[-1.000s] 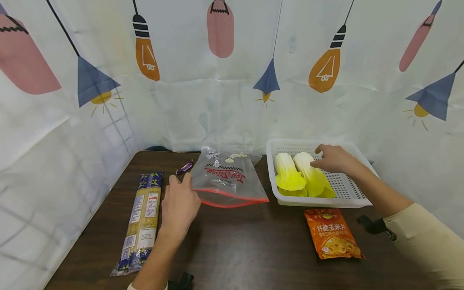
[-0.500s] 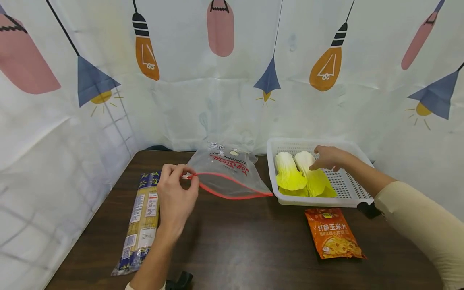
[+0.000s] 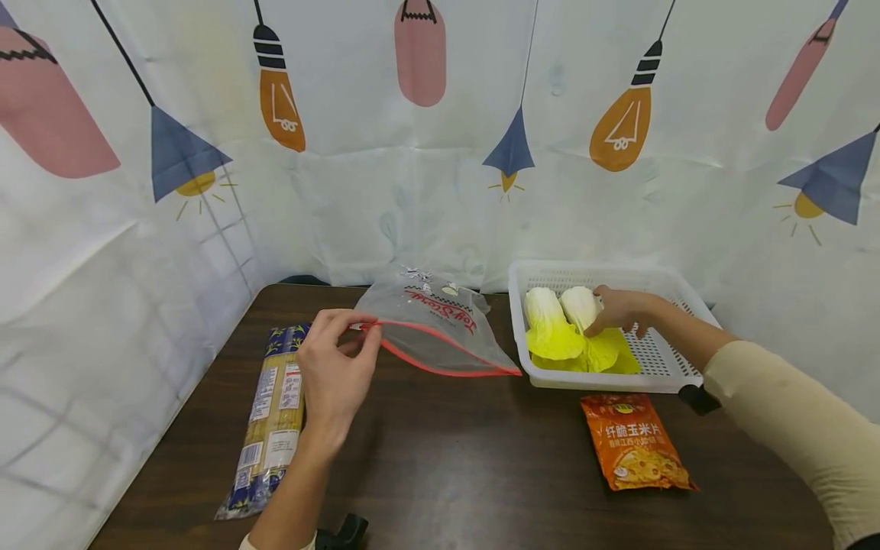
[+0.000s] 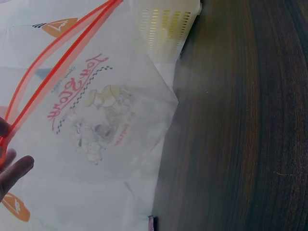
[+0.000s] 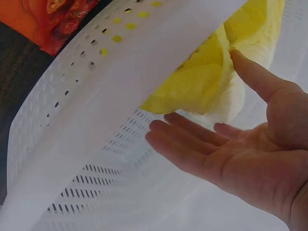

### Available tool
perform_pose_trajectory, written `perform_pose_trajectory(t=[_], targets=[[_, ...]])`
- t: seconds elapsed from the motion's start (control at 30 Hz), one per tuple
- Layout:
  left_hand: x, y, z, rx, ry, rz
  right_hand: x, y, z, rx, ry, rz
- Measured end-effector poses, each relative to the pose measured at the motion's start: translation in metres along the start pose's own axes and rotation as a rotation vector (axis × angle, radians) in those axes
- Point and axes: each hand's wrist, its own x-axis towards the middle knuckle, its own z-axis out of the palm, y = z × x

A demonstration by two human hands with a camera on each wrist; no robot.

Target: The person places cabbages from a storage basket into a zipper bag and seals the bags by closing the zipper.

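Observation:
A clear zip bag (image 3: 440, 321) with a red zip edge and red lettering lies at the back of the table. My left hand (image 3: 340, 359) pinches its left corner between thumb and fingers, raising the mouth, which gapes. In the left wrist view the bag (image 4: 96, 110) spreads out from the fingertips. Two yellow-and-white cabbages (image 3: 553, 325) lie side by side in a white perforated basket (image 3: 522, 359). My right hand (image 3: 622, 309) reaches over the right-hand cabbage. In the right wrist view its thumb touches the cabbage (image 5: 211, 82), while the other fingers stretch out rather straight beside it.
A long pack of noodles (image 3: 275, 412) lies left of my left forearm. An orange snack packet (image 3: 635, 443) lies in front of the basket. A small purple wrapped piece (image 4: 151, 223) shows in the left wrist view. A patterned cloth (image 3: 412, 206) hangs behind the table.
My left hand has taken the bag's corner and lifted it, opening the mouth wider. My right hand has come down onto the right-hand cabbage.

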Motion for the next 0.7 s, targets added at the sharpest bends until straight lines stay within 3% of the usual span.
perform_pose_trajectory(t=[0.47, 0.7], targets=[[0.0006, -0.0008, -0.0007, 0.003, -0.023, -0.007, 0.0084, 0.0053, -0.0005, 0.035, 0.036, -0.042], [0.0004, -0.0009, -0.0014, 0.025, -0.026, 0.004, 0.004, 0.0078, -0.0054, 0.129, -0.012, -0.053]])
